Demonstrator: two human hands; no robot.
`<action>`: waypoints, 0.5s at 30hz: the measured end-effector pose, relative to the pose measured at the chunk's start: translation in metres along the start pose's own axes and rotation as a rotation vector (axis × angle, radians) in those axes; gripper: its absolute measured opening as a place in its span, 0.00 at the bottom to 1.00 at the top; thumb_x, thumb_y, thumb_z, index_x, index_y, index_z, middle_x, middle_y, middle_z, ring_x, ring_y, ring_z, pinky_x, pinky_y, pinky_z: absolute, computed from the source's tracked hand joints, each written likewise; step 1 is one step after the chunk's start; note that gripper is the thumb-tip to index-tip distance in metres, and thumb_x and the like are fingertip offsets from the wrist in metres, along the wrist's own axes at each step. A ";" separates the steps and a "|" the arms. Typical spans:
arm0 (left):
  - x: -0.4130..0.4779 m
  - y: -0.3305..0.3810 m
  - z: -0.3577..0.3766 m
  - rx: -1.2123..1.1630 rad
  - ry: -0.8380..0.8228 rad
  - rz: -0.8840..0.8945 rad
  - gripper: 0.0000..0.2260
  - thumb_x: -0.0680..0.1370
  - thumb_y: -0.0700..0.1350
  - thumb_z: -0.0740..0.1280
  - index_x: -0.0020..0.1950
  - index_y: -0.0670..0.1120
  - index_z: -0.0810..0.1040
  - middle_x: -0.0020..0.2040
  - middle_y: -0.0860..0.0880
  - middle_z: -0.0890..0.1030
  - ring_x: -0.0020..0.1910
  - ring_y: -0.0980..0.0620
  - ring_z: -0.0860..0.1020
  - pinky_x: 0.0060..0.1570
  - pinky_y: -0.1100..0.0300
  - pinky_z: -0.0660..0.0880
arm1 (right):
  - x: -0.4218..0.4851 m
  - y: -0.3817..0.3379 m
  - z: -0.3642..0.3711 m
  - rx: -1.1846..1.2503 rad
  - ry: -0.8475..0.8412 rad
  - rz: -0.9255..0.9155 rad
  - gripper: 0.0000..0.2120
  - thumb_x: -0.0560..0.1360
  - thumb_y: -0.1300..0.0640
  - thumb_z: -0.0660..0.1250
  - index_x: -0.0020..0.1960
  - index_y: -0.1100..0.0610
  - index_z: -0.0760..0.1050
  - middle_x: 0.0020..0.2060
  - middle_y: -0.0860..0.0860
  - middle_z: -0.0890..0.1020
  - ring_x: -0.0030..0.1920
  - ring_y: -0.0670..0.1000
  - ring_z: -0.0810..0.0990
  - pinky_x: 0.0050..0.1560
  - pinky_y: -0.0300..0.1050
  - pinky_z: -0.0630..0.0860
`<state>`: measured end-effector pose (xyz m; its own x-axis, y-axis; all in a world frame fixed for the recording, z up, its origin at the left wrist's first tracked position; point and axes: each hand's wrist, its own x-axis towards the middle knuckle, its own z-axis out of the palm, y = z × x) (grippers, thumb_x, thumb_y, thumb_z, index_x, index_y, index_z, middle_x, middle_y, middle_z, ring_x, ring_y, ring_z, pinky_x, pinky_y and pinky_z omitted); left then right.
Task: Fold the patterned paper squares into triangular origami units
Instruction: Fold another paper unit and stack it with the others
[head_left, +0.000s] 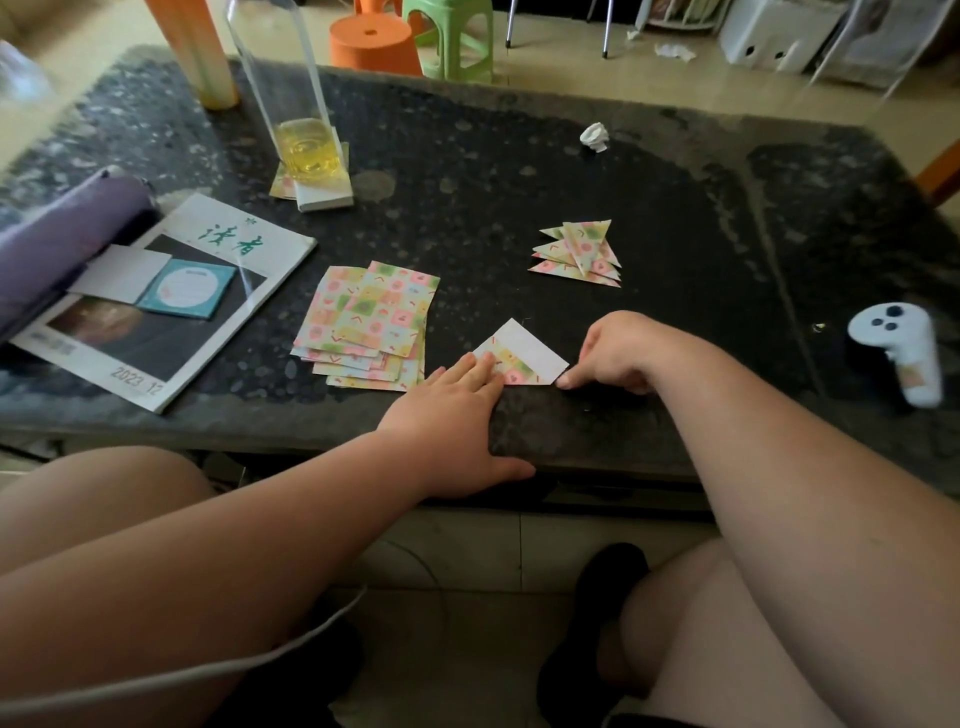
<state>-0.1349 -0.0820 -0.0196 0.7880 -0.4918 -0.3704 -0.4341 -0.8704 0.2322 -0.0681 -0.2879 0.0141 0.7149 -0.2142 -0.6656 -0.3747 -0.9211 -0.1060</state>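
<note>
Left hand (457, 397) presses flat on the folded square (525, 349), right hand (618, 353) pinches its corner; any slip could skew the crease.

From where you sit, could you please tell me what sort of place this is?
Most likely a living room at home: a low dark stone table carrying a magazine and a clear bottle of yellow liquid, with plastic stools on the floor behind.
</note>
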 end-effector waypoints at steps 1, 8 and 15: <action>0.000 0.000 0.001 -0.006 -0.002 0.000 0.49 0.74 0.75 0.61 0.84 0.49 0.46 0.84 0.51 0.43 0.82 0.53 0.41 0.79 0.53 0.44 | -0.001 0.008 -0.003 0.041 -0.010 0.025 0.25 0.72 0.43 0.79 0.61 0.58 0.80 0.54 0.58 0.83 0.52 0.58 0.83 0.55 0.53 0.82; 0.016 0.002 -0.009 0.066 0.237 -0.082 0.17 0.85 0.55 0.56 0.68 0.54 0.78 0.70 0.52 0.71 0.68 0.47 0.67 0.69 0.46 0.62 | -0.008 0.006 0.004 0.399 0.085 -0.092 0.05 0.76 0.55 0.75 0.46 0.57 0.85 0.35 0.53 0.85 0.33 0.51 0.78 0.35 0.45 0.75; 0.055 -0.007 -0.040 -0.325 0.030 -0.354 0.09 0.78 0.49 0.72 0.52 0.44 0.84 0.47 0.47 0.84 0.45 0.48 0.83 0.46 0.55 0.82 | -0.005 -0.023 0.024 0.296 -0.066 -0.156 0.12 0.76 0.47 0.75 0.46 0.56 0.86 0.34 0.48 0.87 0.28 0.48 0.74 0.37 0.44 0.73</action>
<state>-0.0710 -0.1017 -0.0051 0.8773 -0.1613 -0.4520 0.0183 -0.9300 0.3672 -0.0769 -0.2585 0.0022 0.7411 -0.0479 -0.6696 -0.4258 -0.8047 -0.4137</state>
